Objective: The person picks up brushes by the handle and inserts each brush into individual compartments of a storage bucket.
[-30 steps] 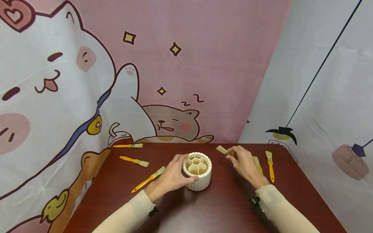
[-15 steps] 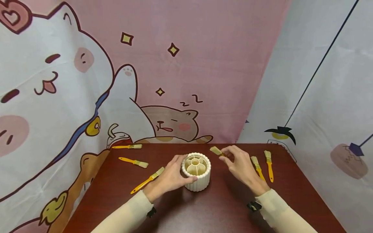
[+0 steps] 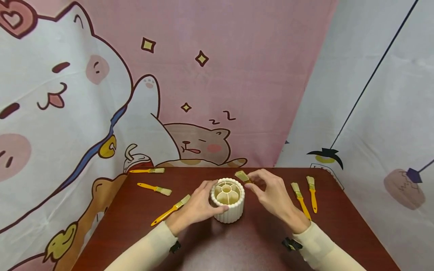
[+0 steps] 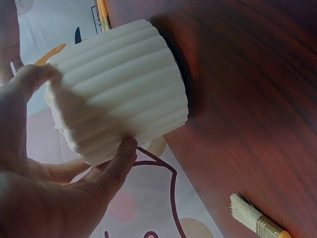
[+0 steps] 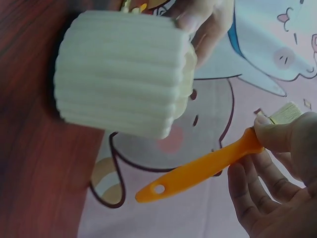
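Near the middle of the table stands a cream ribbed brush holder (image 3: 231, 213), round, with a beaded rim and petal-shaped compartments around a central hole. My left hand (image 3: 196, 207) grips its side, thumb at the near rim; the left wrist view shows the fingers against the ribbed wall (image 4: 119, 79). To the right of the holder, my right hand (image 3: 272, 194) pinches a paintbrush (image 5: 198, 166) by the metal band and upper handle. Its bristles (image 3: 242, 175) point up and left, beside the holder's far rim in the head view, and the orange handle hangs down below the fingers.
Three paintbrushes lie on the left of the table: one by the back edge (image 3: 146, 171), one in front of it (image 3: 154, 188), and one beside the left forearm (image 3: 169, 211). Two more (image 3: 300, 198) (image 3: 312, 194) lie on the right. A printed cartoon curtain (image 3: 251, 75) hangs behind.
The right hand has carried the paintbrush leftward to the holder's far right side, its handle off the table. The left hand has kept its grip on the holder.
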Demonstrator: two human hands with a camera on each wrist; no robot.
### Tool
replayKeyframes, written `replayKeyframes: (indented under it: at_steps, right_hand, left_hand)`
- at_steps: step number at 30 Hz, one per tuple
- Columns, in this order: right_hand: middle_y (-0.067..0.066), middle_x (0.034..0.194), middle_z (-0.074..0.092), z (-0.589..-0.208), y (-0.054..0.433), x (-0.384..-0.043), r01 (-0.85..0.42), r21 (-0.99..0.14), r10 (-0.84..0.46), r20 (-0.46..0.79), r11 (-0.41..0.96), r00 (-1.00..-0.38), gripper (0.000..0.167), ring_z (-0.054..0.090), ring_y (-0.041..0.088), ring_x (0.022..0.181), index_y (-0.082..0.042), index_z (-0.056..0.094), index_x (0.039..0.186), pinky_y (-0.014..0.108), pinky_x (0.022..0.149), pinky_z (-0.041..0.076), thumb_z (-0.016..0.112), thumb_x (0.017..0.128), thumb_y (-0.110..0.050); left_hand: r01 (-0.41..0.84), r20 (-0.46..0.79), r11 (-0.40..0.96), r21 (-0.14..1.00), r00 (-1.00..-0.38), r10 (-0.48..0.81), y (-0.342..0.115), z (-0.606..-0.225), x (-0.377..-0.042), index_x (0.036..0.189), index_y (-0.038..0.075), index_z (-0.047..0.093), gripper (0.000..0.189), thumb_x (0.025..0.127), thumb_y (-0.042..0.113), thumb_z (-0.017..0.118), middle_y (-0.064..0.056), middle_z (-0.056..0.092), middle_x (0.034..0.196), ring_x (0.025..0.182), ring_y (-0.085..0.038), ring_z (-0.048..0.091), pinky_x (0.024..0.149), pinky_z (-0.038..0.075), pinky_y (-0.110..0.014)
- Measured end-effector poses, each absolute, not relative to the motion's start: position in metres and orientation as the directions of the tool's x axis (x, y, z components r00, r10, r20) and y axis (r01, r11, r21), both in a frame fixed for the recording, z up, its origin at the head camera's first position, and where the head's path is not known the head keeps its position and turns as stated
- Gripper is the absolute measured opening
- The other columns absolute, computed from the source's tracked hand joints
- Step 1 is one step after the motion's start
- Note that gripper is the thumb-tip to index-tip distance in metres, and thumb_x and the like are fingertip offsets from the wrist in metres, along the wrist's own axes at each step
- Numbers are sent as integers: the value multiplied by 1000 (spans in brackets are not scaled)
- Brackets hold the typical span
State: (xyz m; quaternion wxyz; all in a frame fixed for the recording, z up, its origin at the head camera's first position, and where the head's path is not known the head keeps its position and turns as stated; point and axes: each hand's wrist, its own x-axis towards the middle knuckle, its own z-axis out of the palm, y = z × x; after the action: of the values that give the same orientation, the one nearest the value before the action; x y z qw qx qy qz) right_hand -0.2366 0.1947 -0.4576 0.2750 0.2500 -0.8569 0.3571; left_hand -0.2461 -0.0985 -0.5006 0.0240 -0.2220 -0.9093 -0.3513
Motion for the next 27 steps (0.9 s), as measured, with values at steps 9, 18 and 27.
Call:
replayKeyframes:
  at_steps: [9, 18, 27]
  right_hand:
    - [-7, 105, 83, -442, 180, -226, -684, -505, -265, 667, 526, -696, 35, 79, 8, 92, -18, 83, 116, 36, 80, 71, 98, 90, 1]
    - [-6, 105, 84, -436, 169, -219, -747, -485, -282, 717, 455, -637, 35, 81, 10, 91, -17, 83, 117, 28, 81, 69, 97, 91, 3]
    - [-3, 109, 84, -439, 159, -216, -782, -499, -303, 731, 373, -611, 36, 83, 14, 97, -17, 83, 118, 27, 85, 70, 95, 93, 4]
  left_hand:
    - [426, 197, 649, 630, -896, 397, -99, -501, -246, 172, 2, 50, 110, 89, 56, 98, -17, 65, 159, 143, -38, 70, 118, 61, -57]
    - [426, 194, 652, 627, -896, 400, -99, -500, -245, 173, 5, 50, 109, 90, 56, 97, -17, 64, 159, 143, -38, 70, 118, 62, -57]
    - [426, 190, 652, 627, -895, 403, -99, -501, -245, 173, 2, 49, 110, 90, 57, 97, -19, 62, 162, 144, -37, 69, 119, 62, -57]
